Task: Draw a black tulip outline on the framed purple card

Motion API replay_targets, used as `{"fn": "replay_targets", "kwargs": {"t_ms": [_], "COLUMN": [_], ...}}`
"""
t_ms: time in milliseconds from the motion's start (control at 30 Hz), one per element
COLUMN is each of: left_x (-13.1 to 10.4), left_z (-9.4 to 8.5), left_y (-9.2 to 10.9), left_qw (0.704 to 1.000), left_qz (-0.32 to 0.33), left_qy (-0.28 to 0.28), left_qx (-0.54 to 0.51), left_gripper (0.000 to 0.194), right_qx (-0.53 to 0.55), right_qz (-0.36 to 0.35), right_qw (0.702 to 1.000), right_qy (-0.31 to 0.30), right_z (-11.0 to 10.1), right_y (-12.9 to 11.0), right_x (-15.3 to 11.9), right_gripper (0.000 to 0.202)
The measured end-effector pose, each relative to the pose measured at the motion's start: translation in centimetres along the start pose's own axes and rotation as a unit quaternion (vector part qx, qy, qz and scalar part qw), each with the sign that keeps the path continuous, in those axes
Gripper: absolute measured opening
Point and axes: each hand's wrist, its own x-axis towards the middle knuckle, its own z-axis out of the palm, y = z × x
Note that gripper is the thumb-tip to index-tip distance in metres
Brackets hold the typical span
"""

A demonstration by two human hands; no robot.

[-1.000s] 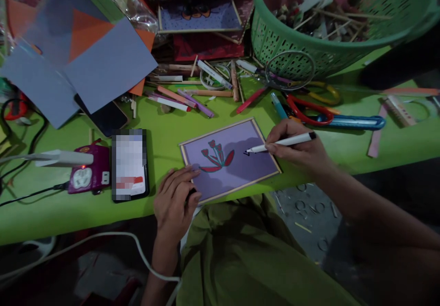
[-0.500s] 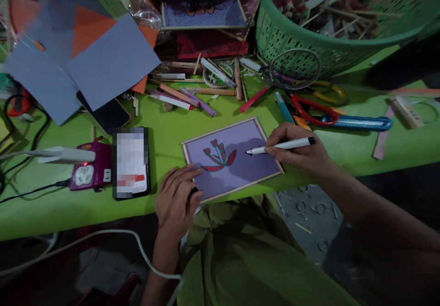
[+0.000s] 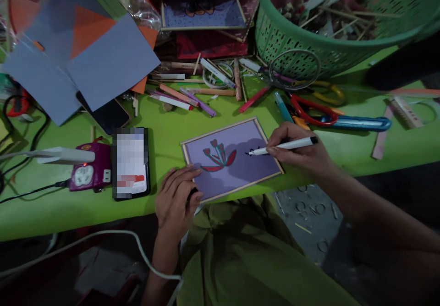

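A purple board (image 3: 237, 177) edged with thin wooden strips lies on the table in front of me. On it is a red flower drawing (image 3: 220, 152) with green outlines, and short black marks to the right of that. My right hand (image 3: 294, 150) is closed around a white marker (image 3: 285, 145) with a black end, its tip touching the board beside those marks. At the lower left corner, my left hand (image 3: 178, 196) grips the board's edge, fingertips on its face. Something small and black shows between that thumb and fingers; I cannot make out what it is.
Behind the board lie several markers (image 3: 202, 104), red-handled scissors (image 3: 314, 109) and a blue cutter (image 3: 360, 122). A green basket (image 3: 309, 45) of scraps stands back right. On the left are a phone (image 3: 130, 164), a purple power socket (image 3: 91, 166) and purple paper sheets (image 3: 115, 63).
The marker tip has shifted slightly to the right, and more black strokes show on the board. My left hand and the board have stayed in place.
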Motion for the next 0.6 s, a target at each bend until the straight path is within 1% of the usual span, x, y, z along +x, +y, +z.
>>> {"fn": "replay_targets", "kwargs": {"t_ms": [200, 433, 500, 600], "left_x": [0.1, 0.0, 0.0, -0.1], "left_z": [-0.1, 0.0, 0.0, 0.0], "left_y": [0.0, -0.1, -0.1, -0.1], "left_qw": [1.0, 1.0, 1.0, 1.0], "left_qz": [0.003, 0.0, 0.0, 0.001], "left_qy": [0.0, -0.002, -0.002, -0.001], "left_qx": [0.001, 0.008, 0.006, 0.004], "left_gripper": [0.021, 0.023, 0.024, 0.025], "right_qx": [0.02, 0.017, 0.024, 0.06], "right_qz": [-0.001, 0.007, 0.011, 0.003], "right_qw": [1.0, 1.0, 0.999, 0.997], "right_qy": [0.007, 0.012, 0.02, 0.053], "right_z": [-0.1, -0.2, -0.3, -0.4], "right_y": [0.3, 0.4, 0.9, 1.7], "right_x": [0.0, -0.1, -0.3, -0.4], "right_gripper": [0.039, 0.038, 0.037, 0.033]}}
